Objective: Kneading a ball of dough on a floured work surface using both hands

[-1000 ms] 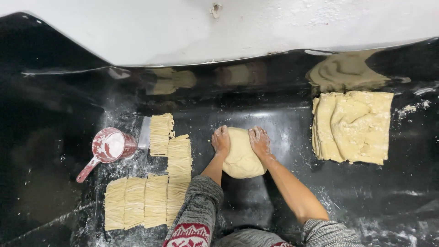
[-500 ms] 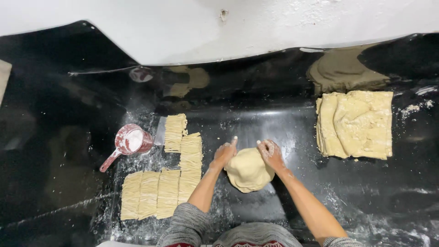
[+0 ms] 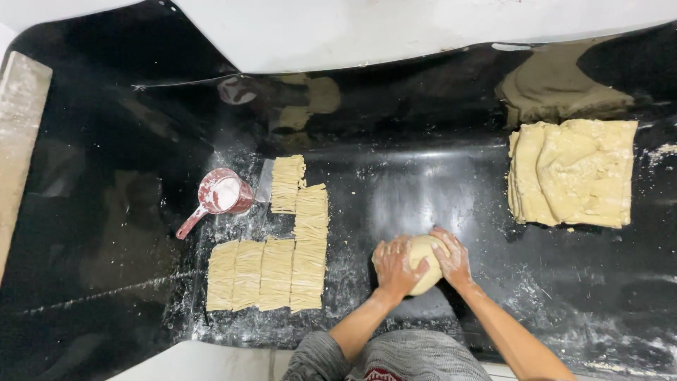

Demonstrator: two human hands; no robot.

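Basically both hands, L & R, cup the dough ball w/ fingers wrapped round it, noodle stacks kept clear at left.

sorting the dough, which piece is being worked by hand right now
The round dough ball, gripped by both hands; the flat folded dough slab at far right lies untouched.

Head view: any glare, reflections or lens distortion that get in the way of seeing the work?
Head view: the glossy black counter throws a bright glare patch behind the dough ball and mirrors the dough slab above it; wide-angle bending curves the counter's edges; both floured hands, left hand and right hand, look sharp.
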